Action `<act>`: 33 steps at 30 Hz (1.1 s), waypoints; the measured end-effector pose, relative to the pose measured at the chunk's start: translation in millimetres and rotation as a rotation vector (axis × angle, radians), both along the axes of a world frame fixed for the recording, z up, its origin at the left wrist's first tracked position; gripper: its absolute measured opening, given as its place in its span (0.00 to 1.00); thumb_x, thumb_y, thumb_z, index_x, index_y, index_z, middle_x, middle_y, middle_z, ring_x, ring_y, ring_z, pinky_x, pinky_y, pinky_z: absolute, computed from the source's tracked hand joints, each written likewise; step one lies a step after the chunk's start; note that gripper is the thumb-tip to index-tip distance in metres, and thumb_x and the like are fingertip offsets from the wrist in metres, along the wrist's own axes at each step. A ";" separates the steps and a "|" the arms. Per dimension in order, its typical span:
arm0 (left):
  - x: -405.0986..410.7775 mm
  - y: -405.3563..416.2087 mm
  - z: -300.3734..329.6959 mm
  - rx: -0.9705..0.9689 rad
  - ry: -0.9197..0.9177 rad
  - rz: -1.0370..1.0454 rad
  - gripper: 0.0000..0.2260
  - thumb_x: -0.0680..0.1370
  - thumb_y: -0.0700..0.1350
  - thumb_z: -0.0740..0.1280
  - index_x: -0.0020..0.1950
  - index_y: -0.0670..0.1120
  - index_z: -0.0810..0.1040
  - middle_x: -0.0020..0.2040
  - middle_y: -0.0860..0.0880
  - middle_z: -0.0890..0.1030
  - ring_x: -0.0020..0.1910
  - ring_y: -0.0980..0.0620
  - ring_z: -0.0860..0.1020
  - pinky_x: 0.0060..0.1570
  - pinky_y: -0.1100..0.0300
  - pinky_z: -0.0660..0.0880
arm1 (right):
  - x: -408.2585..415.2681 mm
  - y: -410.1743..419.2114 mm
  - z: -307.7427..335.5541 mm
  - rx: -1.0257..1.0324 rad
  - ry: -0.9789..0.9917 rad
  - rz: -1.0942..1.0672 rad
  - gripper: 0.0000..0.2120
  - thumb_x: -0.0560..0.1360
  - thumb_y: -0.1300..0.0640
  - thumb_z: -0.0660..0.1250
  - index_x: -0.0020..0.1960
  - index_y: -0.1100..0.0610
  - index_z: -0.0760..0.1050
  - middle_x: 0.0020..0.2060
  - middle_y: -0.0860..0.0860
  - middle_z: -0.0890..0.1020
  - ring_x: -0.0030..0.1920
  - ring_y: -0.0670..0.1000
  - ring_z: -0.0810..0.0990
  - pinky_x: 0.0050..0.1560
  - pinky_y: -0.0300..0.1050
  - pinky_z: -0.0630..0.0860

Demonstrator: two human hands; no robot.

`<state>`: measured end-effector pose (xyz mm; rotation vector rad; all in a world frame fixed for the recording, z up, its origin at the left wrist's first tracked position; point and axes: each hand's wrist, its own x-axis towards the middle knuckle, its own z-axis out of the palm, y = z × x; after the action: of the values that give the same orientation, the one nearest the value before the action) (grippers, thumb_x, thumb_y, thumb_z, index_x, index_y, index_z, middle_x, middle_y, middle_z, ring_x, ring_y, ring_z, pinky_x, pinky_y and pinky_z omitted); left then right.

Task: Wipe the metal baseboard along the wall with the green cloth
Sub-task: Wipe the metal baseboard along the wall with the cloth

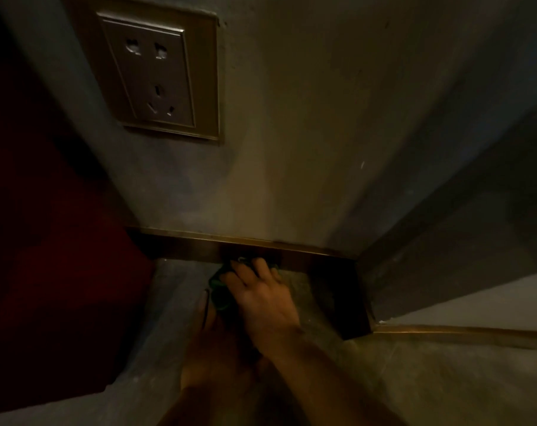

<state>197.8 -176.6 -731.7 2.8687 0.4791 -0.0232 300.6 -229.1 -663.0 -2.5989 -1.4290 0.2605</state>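
Observation:
The metal baseboard (181,245) is a dark, brass-edged strip along the foot of the grey wall, in dim light. My right hand (261,298) reaches down to it, palm down with the fingers pointing at the wall. It holds a bunched green cloth (219,292), pressing it against the lower edge of the baseboard near its middle. Most of the cloth is hidden under the fingers; part sticks out to the hand's left. My left hand is out of view.
A wall socket (159,75) sits above left. A dark red panel (45,272) closes off the left side. At the right the baseboard turns an outer corner (357,290). My foot in a sandal (205,315) rests on the grey floor below the cloth.

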 end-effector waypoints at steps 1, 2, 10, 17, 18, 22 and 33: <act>-14.3 10.7 -9.5 0.021 -0.057 -0.063 0.40 0.70 0.61 0.61 0.73 0.35 0.66 0.73 0.31 0.65 0.74 0.31 0.61 0.76 0.32 0.54 | 2.7 -2.3 -2.2 -0.006 -0.015 -0.008 0.24 0.73 0.57 0.66 0.68 0.52 0.68 0.67 0.52 0.73 0.63 0.60 0.69 0.57 0.58 0.73; -20.5 16.3 -14.7 0.048 -0.065 -0.088 0.42 0.68 0.63 0.62 0.73 0.36 0.66 0.73 0.30 0.68 0.74 0.31 0.61 0.75 0.32 0.55 | 5.0 -5.8 -3.0 -0.008 -0.019 -0.021 0.22 0.74 0.58 0.64 0.68 0.51 0.68 0.65 0.51 0.74 0.62 0.60 0.70 0.55 0.56 0.73; -5.9 9.9 -3.0 0.017 -0.035 -0.007 0.52 0.72 0.78 0.53 0.79 0.37 0.63 0.81 0.36 0.59 0.81 0.38 0.56 0.75 0.39 0.57 | 16.5 -61.5 -1.2 -0.239 -0.010 -0.291 0.28 0.72 0.57 0.68 0.70 0.48 0.64 0.70 0.50 0.68 0.70 0.61 0.63 0.60 0.57 0.70; -6.9 10.0 -2.6 0.003 -0.053 -0.007 0.52 0.73 0.79 0.52 0.81 0.40 0.57 0.82 0.38 0.55 0.82 0.40 0.52 0.76 0.39 0.55 | 9.7 -59.0 15.4 -0.190 -0.057 -0.478 0.30 0.72 0.56 0.71 0.70 0.49 0.63 0.65 0.52 0.69 0.64 0.59 0.68 0.44 0.50 0.76; -7.1 9.9 -5.2 -0.012 -0.061 -0.005 0.51 0.73 0.78 0.52 0.81 0.40 0.56 0.82 0.38 0.55 0.82 0.39 0.52 0.76 0.39 0.54 | 6.6 -52.8 15.7 -0.166 -0.068 -0.410 0.30 0.71 0.56 0.71 0.69 0.49 0.64 0.64 0.51 0.70 0.64 0.59 0.68 0.42 0.51 0.76; -6.3 10.3 -17.4 0.027 -0.052 -0.047 0.50 0.71 0.75 0.59 0.80 0.40 0.60 0.80 0.35 0.58 0.81 0.36 0.53 0.76 0.37 0.53 | 0.3 -22.4 9.8 -0.072 -0.055 -0.175 0.24 0.73 0.58 0.65 0.68 0.50 0.67 0.64 0.51 0.70 0.65 0.59 0.67 0.45 0.53 0.74; -6.2 8.4 -12.0 -0.007 -0.116 0.004 0.53 0.71 0.79 0.58 0.80 0.38 0.59 0.82 0.38 0.55 0.82 0.39 0.51 0.78 0.39 0.54 | 18.7 -64.0 -4.4 -0.299 -0.034 -0.350 0.27 0.77 0.57 0.63 0.73 0.45 0.61 0.74 0.51 0.60 0.71 0.63 0.60 0.50 0.54 0.75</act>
<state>191.6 -168.2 -743.6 2.8422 0.4614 0.1404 319.2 -293.1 -667.4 -3.0456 -0.9781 0.4098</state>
